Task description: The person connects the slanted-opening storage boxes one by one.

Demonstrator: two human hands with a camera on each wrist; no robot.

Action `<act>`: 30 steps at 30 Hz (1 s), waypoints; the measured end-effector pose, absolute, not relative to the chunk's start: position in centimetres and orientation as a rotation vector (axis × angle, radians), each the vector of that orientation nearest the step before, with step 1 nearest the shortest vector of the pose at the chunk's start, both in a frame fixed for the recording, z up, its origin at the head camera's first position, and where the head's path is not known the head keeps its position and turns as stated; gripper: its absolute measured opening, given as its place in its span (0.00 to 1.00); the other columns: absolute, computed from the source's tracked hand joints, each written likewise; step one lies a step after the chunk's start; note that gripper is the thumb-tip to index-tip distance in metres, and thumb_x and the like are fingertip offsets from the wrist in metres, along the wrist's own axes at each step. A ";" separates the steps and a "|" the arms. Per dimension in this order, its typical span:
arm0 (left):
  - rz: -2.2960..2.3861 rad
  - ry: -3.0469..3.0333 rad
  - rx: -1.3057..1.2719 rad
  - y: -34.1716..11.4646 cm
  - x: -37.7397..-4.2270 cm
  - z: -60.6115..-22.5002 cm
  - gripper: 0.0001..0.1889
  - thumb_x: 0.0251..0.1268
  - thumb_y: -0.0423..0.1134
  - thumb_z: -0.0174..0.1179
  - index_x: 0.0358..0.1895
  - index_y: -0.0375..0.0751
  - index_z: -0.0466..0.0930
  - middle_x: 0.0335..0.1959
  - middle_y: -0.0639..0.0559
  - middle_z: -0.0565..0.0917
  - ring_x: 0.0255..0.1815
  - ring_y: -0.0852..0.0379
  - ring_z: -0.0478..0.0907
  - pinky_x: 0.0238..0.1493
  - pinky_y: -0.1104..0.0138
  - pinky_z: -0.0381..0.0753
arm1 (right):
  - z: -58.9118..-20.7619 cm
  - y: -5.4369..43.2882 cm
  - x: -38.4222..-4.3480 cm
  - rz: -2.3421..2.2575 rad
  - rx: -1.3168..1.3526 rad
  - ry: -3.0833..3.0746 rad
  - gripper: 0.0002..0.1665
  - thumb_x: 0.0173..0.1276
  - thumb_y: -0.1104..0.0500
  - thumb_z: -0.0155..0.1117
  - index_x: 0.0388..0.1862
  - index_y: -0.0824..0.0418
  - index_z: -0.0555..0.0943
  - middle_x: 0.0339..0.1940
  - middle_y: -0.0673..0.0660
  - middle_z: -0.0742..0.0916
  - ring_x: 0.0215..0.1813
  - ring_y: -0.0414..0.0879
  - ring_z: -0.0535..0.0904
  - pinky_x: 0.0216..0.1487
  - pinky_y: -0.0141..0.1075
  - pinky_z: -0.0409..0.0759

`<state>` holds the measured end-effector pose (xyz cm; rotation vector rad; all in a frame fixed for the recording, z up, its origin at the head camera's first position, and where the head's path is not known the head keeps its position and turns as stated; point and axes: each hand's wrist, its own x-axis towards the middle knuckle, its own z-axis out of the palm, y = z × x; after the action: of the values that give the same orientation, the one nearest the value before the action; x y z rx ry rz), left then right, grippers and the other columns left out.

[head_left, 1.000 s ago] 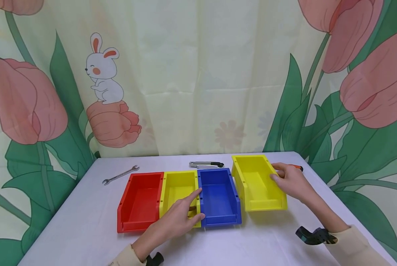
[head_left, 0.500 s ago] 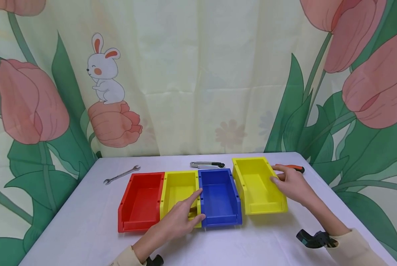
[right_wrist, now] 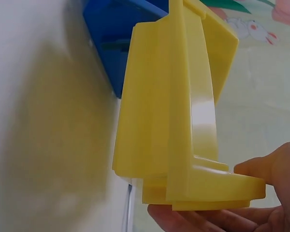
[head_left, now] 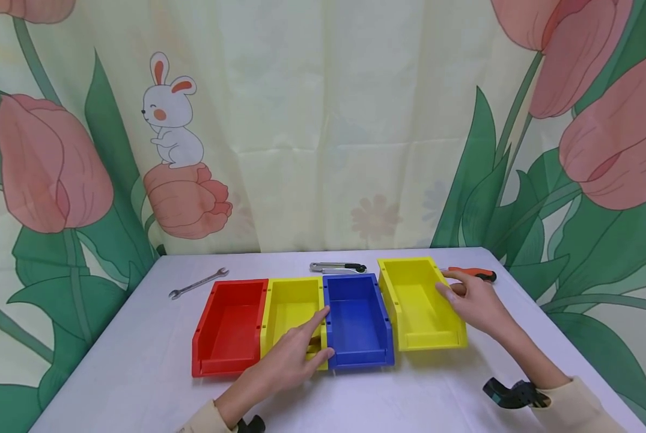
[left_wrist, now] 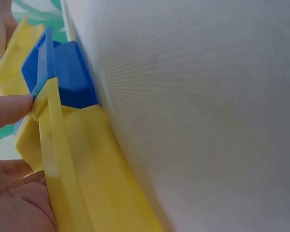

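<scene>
My right hand [head_left: 476,300] grips the right wall of a yellow bin [head_left: 420,300], thumb inside and fingers beneath the rim. In the right wrist view this yellow bin [right_wrist: 154,106] is held off the white table, its shadow beside it. It stands right of a blue bin [head_left: 355,319], slightly tilted. My left hand [head_left: 287,358] reaches over a second yellow bin [head_left: 290,297], index finger and thumb straight against its seam with the blue bin. In the left wrist view the thumb [left_wrist: 12,108] presses where those rims meet. A red bin [head_left: 233,325] completes the joined row.
A wrench [head_left: 198,284] lies at the back left of the white table [head_left: 139,361]. Behind the blue bin lies a metal tool with a black end [head_left: 338,267]. An orange and black handled tool [head_left: 474,273] lies behind my right hand. A printed curtain [head_left: 301,120] hangs behind.
The yellow bin in my right hand has come slightly lower and nearer to me, uncovering more of the orange handle. My left hand and the joined row stay put.
</scene>
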<state>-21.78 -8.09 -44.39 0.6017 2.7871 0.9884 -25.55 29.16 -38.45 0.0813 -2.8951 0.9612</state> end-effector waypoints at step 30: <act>0.995 2.787 0.613 -8.1 -21.8 -44.5 0.45 0.73 0.51 0.67 0.87 0.53 0.54 0.80 0.46 0.73 0.77 0.41 0.75 0.67 0.46 0.84 | -37.6 22.4 -25.8 1.349 0.362 -2.830 0.32 0.84 0.55 0.57 0.80 0.65 0.67 0.72 0.72 0.81 0.66 0.64 0.85 0.53 0.46 0.92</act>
<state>-21.83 -8.14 -44.46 0.6134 2.7868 0.9954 -25.79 22.37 -37.58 0.3615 -2.8295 1.3491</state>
